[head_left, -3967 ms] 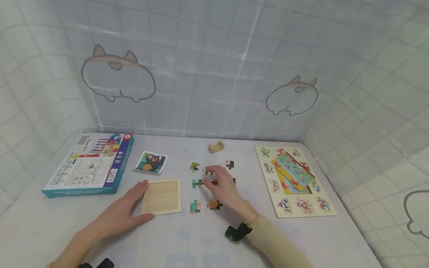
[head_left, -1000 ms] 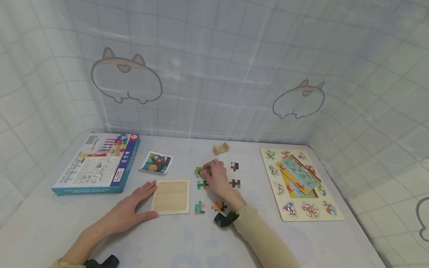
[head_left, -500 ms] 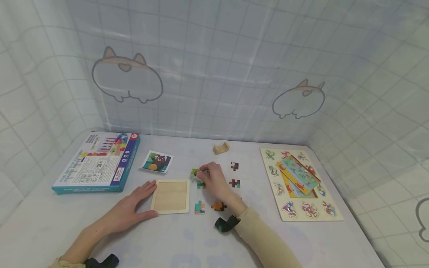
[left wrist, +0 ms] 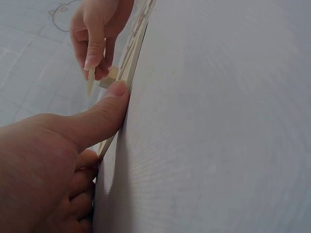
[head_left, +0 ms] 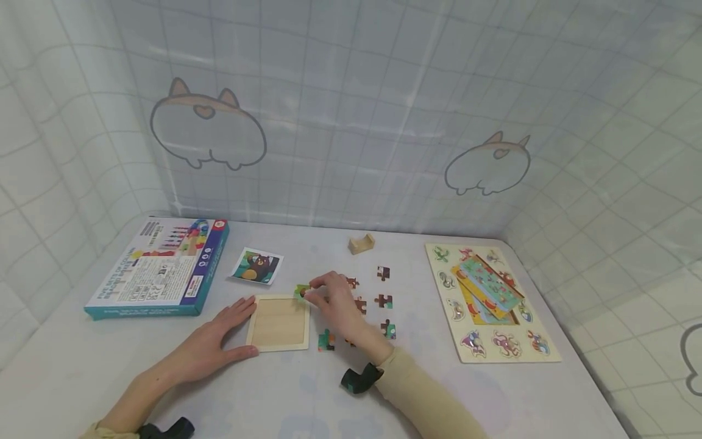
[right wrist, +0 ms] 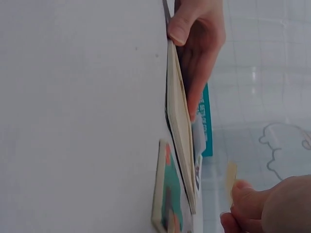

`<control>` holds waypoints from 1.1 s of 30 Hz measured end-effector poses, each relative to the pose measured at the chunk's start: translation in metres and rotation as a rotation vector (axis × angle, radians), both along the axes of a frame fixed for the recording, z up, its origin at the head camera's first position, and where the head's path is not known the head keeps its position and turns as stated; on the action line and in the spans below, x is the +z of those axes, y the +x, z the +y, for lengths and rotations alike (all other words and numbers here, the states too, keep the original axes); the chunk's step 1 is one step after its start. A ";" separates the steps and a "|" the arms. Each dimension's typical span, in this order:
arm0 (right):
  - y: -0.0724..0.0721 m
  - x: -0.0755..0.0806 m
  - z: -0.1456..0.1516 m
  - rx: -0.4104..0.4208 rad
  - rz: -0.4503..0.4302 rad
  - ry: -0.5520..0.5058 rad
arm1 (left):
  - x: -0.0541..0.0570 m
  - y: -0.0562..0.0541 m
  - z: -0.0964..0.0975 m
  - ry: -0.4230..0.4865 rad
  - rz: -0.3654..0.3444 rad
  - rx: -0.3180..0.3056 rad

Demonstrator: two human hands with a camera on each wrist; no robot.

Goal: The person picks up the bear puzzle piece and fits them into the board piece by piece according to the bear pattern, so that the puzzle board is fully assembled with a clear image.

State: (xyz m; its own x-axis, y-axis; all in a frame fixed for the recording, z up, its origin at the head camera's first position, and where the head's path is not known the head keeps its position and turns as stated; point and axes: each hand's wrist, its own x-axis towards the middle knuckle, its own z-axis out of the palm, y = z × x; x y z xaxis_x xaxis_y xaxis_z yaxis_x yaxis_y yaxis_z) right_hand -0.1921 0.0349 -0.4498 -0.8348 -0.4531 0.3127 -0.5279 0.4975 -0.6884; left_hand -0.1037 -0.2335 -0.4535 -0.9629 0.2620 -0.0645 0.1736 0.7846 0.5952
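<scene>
In the head view, my right hand (head_left: 341,312) pinches a green jigsaw piece (head_left: 299,291) just above the far right corner of a wooden puzzle tray (head_left: 278,323). The same piece (left wrist: 90,82) appears edge-on in the left wrist view, held off the table between thumb and fingers. My left hand (head_left: 205,346) rests at the tray's left side, fingers extended and thumb touching the near left edge. Right of the tray lie several loose jigsaw pieces, among them a teal one (head_left: 326,340) and a brown one (head_left: 384,301). My right hand partly hides others.
A picture card with a bear (head_left: 256,266) lies behind the tray. At the left is a flat toy box (head_left: 159,268). A small wooden block (head_left: 362,244) stands at the back. On the right, an animal puzzle board (head_left: 466,341) bears yellow cards (head_left: 488,286).
The right hand has picked the green jigsaw piece from the far left of the loose pieces and carried it left and nearer, to the tray. The left hand has stayed at the tray.
</scene>
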 end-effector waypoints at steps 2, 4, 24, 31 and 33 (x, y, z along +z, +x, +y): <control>0.002 0.000 -0.005 0.015 0.021 -0.005 | 0.000 0.000 0.000 0.003 -0.001 -0.001; 0.004 -0.001 -0.010 0.028 0.039 -0.003 | 0.000 0.000 0.000 0.004 -0.001 -0.004; 0.012 -0.003 -0.054 0.047 0.052 0.083 | 0.001 0.001 -0.001 0.002 -0.027 0.000; 0.014 -0.007 -0.055 0.048 0.072 0.166 | 0.002 0.001 0.000 -0.007 -0.009 -0.007; 0.014 -0.007 -0.055 0.053 0.083 0.190 | 0.002 0.001 0.000 -0.011 0.000 -0.011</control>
